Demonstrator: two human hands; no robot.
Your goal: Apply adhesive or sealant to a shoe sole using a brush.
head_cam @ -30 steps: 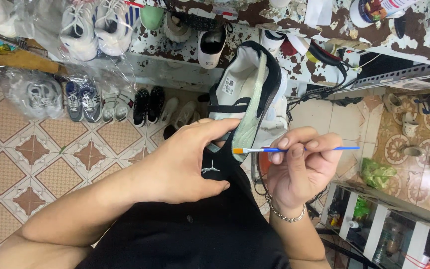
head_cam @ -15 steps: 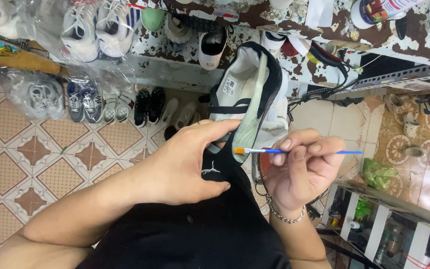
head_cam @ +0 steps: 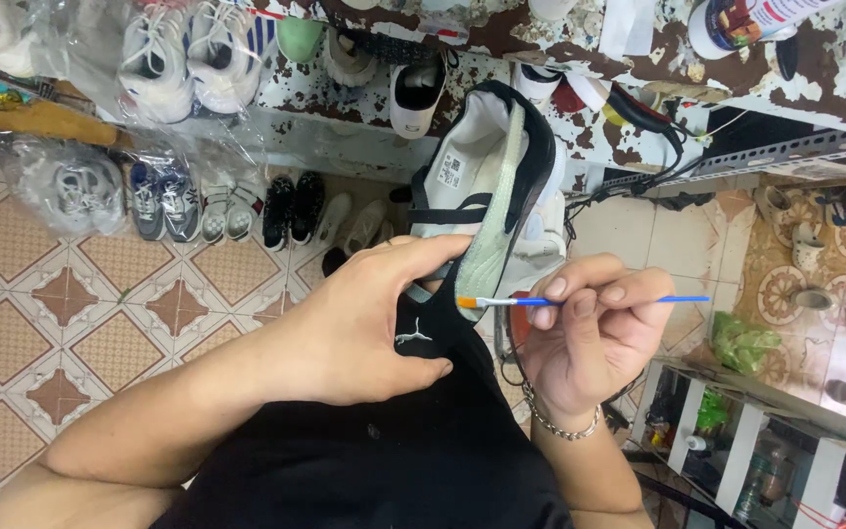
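Over my lap, left hand (head_cam: 364, 328) clamps sneaker (head_cam: 487, 191) by heel, sole edge turned toward me for access. Right hand (head_cam: 589, 338) pinches thin blue brush (head_cam: 560, 301), orange bristles touching pale green sole edge. Bagged shoes (head_cam: 164, 59) beyond.

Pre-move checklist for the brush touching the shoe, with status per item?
1. Left hand grips the sneaker: ok.
2. Right hand pinches the blue paintbrush: ok.
3. Orange bristle tip at the pale green edge of the shoe: ok.
4. Bristle tip touching the shoe or just off it: cannot tell.
5. Paint loaded on bristles: cannot tell.
6. Shoe opening faces the camera, work area unobstructed: ok.
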